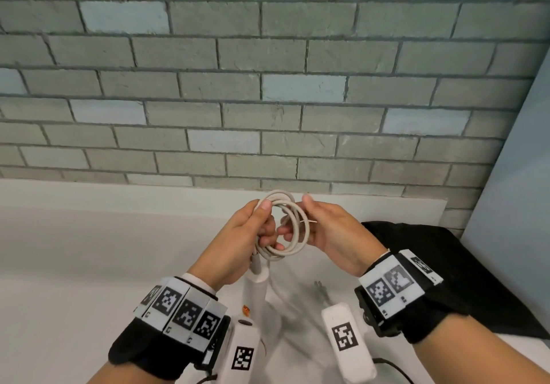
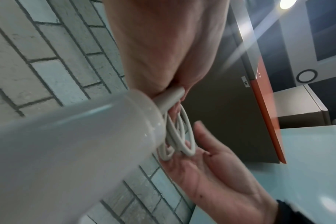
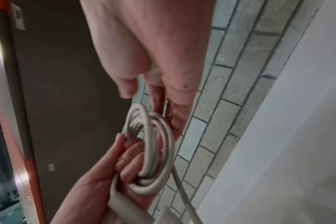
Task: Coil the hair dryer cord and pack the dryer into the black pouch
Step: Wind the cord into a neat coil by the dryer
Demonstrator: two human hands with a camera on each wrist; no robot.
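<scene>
A: Which step is judged to be in hand?

B: The coiling. Several loops of the pale cord (image 1: 282, 226) are gathered in the air above the white counter (image 1: 74, 249). They are held by the left hand (image 1: 247, 235), whose fingers are curled through the coil with the thumb pressed on top. The white dryer (image 1: 256, 291) is seen hanging below that hand, its handle end close to the left wrist camera.

A: And the right hand (image 1: 330, 229)?

B: Its fingers are curled at the coil's right side. A strand seems to be guided by them, though a firm pinch cannot be confirmed. A loose length of cord is seen trailing down from the loops.

A: What is called for next?

B: Probably the remaining tail must be laid onto the coil, with the loops kept from springing apart. Only then can the dryer be carried to the black pouch (image 1: 446, 264), which is lying flat on the counter at the right, untouched.

A: The room?

B: A grey brick wall (image 1: 268, 86) is seen behind the counter. A dark panel with an orange edge (image 2: 269, 113) appears in the wrist views.
</scene>
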